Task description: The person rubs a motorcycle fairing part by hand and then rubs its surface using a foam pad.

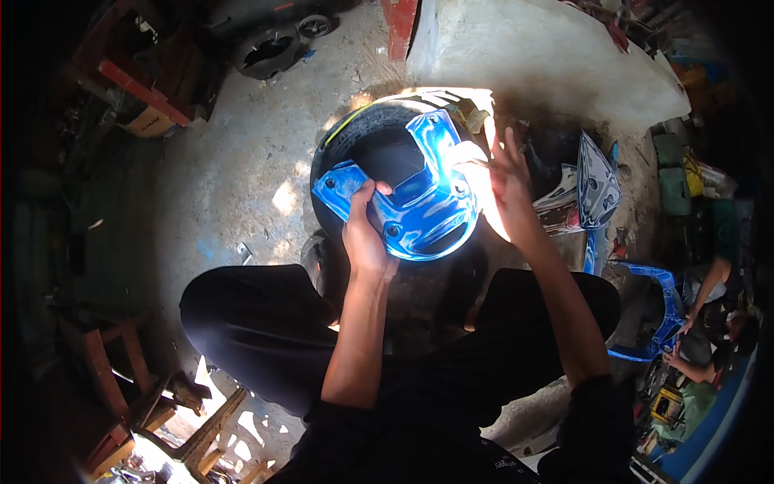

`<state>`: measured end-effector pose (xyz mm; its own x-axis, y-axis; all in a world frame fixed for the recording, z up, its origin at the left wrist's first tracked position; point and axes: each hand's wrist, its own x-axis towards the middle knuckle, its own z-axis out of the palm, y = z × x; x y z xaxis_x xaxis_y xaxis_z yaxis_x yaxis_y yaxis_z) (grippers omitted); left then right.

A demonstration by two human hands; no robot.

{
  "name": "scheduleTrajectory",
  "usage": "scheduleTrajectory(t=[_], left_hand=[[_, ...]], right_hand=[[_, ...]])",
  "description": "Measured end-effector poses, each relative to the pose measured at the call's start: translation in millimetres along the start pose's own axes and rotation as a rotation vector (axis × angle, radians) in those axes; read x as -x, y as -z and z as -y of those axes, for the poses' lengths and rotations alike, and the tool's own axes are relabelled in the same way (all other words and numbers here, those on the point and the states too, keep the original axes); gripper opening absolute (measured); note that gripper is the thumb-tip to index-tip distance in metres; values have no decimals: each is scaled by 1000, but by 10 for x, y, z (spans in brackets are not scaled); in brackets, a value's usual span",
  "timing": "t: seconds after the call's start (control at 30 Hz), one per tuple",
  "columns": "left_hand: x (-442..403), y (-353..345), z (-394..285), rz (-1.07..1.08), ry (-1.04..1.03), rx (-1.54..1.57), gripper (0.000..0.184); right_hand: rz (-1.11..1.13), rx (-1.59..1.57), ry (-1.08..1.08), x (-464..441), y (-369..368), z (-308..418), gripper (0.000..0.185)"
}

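Observation:
A blue plastic part with white streaks and several round holes is held over a round black tub. My left hand grips its lower left side, thumb on top near the inner cut-out. My right hand is at the part's right side, with some fingers stretched upward. Bright sunlight washes out the place where the right thumb and the part meet, so contact there is unclear. A pale patch lies beside those fingers, too bright to make out.
At the right, a person's hands hold a blue frame. A white and black patterned panel stands nearer. Wooden stools are at the lower left, a red wooden frame at the upper left, and a pale wall ahead.

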<state>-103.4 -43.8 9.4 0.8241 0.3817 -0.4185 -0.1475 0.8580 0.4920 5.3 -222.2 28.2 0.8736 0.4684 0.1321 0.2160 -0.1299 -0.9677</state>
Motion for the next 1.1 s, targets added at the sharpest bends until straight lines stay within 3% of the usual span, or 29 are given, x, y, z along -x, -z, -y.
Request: scheduleTrajectory(t=[0.07,0.17,0.2,0.27,0.3,0.37,0.47,0.57,0.63,0.67,0.7,0.8,0.87,0.97,1.03,1.07,1.1], left_hand=[[-71,13,24,-12,-35,2,22],[-77,54,7,-14,-54,-19,24],[-67,68,7,-10,-46,-31,24],[-86,44,27,-33,-52,-9,24],[17,-145,-24,-35,-36,43,23],[-126,81,20,-67,-74,25,23],[-174,136,-22,-107,-115,0,24],[-150,86,-34,-130,-92,8,26],[-179,141,-25,-69,-85,-16,28],[-183,144,-20,-89,-103,-20,29],[-181,133,-26,-111,-122,-28,29],[-157,86,-28,-144,-122,-41,26],[-132,46,1,-144,-132,-56,25],[-203,153,72,-167,-189,-96,27],[-192,174,41,-104,-140,-87,27],[-169,109,31,-137,-130,-62,27],[-142,57,33,-168,-122,-31,26]], right_hand=[[96,-127,40,99,-84,-57,68],[125,1087,524,192,-35,128,56],[112,857,343,97,31,-106,46],[83,725,150,97,-40,-61,33],[79,829,130,194,-205,122,29],[214,859,282,493,-354,34,31],[176,789,305,474,-486,24,32],[80,674,116,311,-448,65,33],[157,860,373,507,-561,77,34],[165,785,501,580,-606,26,35],[317,694,398,636,-638,183,35],[120,759,341,430,-566,-41,34],[106,785,318,424,-513,-56,35],[311,681,463,656,-563,85,39],[150,862,436,525,-577,8,40],[74,941,302,477,-491,23,41],[115,846,309,467,-475,-32,39]])
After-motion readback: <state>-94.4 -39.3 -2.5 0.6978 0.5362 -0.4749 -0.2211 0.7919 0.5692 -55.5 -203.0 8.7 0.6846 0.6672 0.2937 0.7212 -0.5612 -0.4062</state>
